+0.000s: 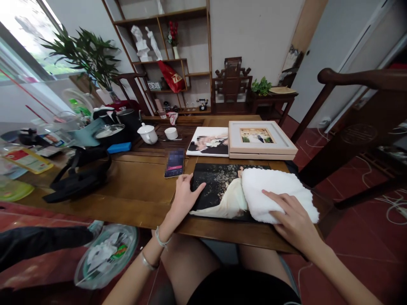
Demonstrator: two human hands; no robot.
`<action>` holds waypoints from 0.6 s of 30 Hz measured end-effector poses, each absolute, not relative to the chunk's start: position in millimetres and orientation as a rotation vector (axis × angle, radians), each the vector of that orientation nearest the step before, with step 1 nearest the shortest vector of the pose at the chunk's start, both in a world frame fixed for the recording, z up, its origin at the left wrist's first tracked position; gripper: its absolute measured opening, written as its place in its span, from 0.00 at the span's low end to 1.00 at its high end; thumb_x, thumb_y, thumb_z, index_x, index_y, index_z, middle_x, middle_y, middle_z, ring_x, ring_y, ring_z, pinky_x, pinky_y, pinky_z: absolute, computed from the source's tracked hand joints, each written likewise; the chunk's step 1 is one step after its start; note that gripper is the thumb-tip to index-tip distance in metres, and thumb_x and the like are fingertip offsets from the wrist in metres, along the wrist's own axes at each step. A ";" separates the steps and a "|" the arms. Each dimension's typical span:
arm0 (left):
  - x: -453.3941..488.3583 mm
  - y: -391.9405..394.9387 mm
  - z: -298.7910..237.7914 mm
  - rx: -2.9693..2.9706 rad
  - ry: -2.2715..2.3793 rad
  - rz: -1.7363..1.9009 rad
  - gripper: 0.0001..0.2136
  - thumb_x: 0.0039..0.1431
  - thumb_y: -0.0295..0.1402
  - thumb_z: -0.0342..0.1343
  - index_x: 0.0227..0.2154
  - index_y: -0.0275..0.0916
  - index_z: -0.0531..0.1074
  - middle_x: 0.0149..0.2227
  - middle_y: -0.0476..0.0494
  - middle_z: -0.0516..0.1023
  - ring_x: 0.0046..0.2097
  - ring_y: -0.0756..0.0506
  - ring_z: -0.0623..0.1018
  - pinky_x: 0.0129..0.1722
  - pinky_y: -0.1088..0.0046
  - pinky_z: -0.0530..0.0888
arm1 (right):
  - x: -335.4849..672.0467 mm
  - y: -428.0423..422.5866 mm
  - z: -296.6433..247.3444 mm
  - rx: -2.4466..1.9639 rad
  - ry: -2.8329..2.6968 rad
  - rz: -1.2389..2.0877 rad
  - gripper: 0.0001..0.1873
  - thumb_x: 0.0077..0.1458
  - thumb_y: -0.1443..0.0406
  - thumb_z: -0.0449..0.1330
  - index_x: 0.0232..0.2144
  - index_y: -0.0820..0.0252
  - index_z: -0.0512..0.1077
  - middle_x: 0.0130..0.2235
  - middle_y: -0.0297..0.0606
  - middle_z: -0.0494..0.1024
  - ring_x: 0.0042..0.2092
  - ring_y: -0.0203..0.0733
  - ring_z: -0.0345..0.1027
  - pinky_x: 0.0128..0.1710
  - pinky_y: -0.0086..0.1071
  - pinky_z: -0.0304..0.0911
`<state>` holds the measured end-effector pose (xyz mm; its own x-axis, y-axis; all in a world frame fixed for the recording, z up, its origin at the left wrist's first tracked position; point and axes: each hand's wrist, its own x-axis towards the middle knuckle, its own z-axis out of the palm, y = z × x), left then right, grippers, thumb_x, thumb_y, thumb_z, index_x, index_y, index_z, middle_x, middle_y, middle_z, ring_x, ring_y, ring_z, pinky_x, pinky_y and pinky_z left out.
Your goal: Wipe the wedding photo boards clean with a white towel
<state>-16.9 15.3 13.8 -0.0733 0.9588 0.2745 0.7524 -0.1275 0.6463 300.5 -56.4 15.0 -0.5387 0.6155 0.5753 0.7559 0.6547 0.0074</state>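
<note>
A dark photo album lies flat near the table's front edge, its cover showing a person in a long pale gown. My left hand rests at its left edge, thumb spread over the cover and fingers beside the edge. On the album's right part lies a folded white towel, which hides that side and hangs past it. My right hand grips the towel from above, its fingers pressed into the cloth. Just behind my left hand is a phone with a lit screen.
Behind the album are a white photo book and stacked framed pictures. A black bag, blue box and lidded white teacup stand left. A wooden chair is at right; a waste bin is below.
</note>
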 end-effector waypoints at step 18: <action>-18.9 12.5 10.0 2.161 1.446 1.038 0.17 0.61 0.34 0.49 0.52 0.38 0.69 0.58 0.38 0.67 0.59 0.41 0.67 0.61 0.61 0.62 | 320.8 -35.2 25.5 -0.886 -2.279 -0.410 0.14 0.45 0.82 0.51 0.20 0.58 0.60 0.55 0.50 0.68 0.45 0.52 0.62 0.37 0.47 0.62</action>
<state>-18.9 12.5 10.0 0.2150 0.8986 0.3825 0.6496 -0.4241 0.6310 320.8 -35.2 25.5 -0.5601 0.4861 0.6708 0.6893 0.7227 0.0518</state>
